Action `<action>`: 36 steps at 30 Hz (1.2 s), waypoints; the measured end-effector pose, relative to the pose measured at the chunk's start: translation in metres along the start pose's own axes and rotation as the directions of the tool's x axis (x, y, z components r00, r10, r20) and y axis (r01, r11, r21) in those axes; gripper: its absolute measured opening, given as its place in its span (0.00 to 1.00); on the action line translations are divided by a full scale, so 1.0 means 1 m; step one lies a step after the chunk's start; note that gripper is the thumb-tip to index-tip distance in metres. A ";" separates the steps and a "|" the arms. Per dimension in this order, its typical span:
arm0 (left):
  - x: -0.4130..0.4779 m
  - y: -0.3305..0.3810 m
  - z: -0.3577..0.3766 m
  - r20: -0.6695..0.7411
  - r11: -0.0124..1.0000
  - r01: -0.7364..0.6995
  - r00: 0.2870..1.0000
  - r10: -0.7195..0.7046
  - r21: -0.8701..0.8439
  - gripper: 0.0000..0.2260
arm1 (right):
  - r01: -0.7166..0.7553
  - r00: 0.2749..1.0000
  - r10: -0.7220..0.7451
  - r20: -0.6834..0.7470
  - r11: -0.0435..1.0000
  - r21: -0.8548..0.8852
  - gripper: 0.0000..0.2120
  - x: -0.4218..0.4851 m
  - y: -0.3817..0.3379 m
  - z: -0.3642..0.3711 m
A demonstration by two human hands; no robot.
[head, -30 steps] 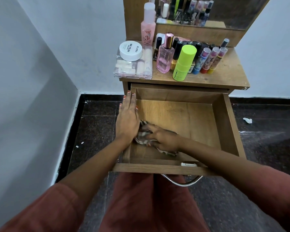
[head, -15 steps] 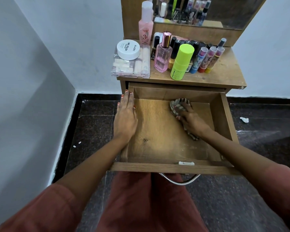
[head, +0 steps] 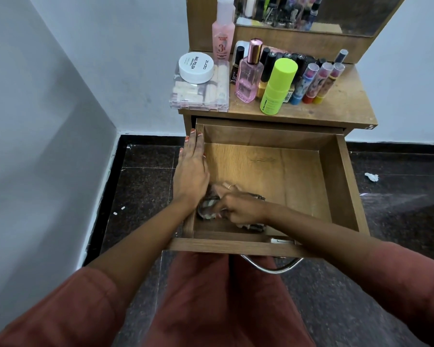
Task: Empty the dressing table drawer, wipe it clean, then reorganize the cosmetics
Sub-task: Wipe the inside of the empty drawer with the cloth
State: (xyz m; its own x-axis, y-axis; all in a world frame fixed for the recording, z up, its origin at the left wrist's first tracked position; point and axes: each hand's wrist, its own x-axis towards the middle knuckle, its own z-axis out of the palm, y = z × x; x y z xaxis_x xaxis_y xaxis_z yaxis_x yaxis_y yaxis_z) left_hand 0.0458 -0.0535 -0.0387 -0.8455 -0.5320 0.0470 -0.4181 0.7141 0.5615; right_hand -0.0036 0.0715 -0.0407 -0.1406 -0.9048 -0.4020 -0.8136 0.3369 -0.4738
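Left hand [head: 192, 171] laid flat along the top of the left wall of the open drawer [head: 346, 186], fingers [head: 195, 146] straight and pressed together, tips at the back left corner. Right hand [head: 243, 209] down inside, fingers curled round a bunched striped cloth [head: 208, 210] and pressing it to the drawer floor near the front left corner, just beside the left wrist; blurred, so the lie of each single finger not clear. Ahead of the right knuckles, bare wood floor with a faint dark mark [head: 262, 160] toward the back. Past the left fingertips, up on the dressing table top [head: 343, 106]: a clear case [head: 201, 97] with a white jar [head: 196, 67] on its lid. Further right, a tall pink bottle [head: 223, 33] at the back, a pink perfume bottle [head: 249, 76], a lime-green bottle [head: 277, 86] nearest the table edge, then small tubes [head: 321, 81] and dark-capped bottles packed close together. Under the right forearm, a metal handle [head: 271, 268] on the drawer front.
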 end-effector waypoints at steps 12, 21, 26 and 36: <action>0.000 0.001 -0.001 0.002 1.000 -0.001 1.000 0.001 0.013 0.23 | 0.098 0.981 -0.081 0.179 0.991 -0.086 0.22 -0.001 -0.013 0.001; 0.001 -0.002 0.002 -0.018 1.000 -0.008 1.000 0.008 0.025 0.22 | 0.055 0.989 -0.056 0.135 0.998 0.015 0.20 -0.071 0.048 -0.005; -0.001 -0.002 0.002 -0.024 0.999 -0.019 1.000 0.020 0.043 0.22 | -0.002 0.993 -0.009 0.116 0.996 0.086 0.19 -0.082 0.061 -0.003; 0.001 -0.002 0.002 -0.015 0.999 -0.003 1.000 0.004 0.052 0.22 | 0.114 0.989 -0.124 0.084 0.987 0.115 0.13 -0.019 0.010 0.000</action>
State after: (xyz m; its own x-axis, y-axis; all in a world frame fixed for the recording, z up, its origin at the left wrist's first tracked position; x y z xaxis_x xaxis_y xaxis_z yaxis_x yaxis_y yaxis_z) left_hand 0.0452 -0.0540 -0.0417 -0.8422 -0.5357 0.0618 -0.4319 0.7387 0.5175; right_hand -0.0092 0.0925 -0.0382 0.0094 -0.9143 -0.4049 -0.7537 0.2596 -0.6038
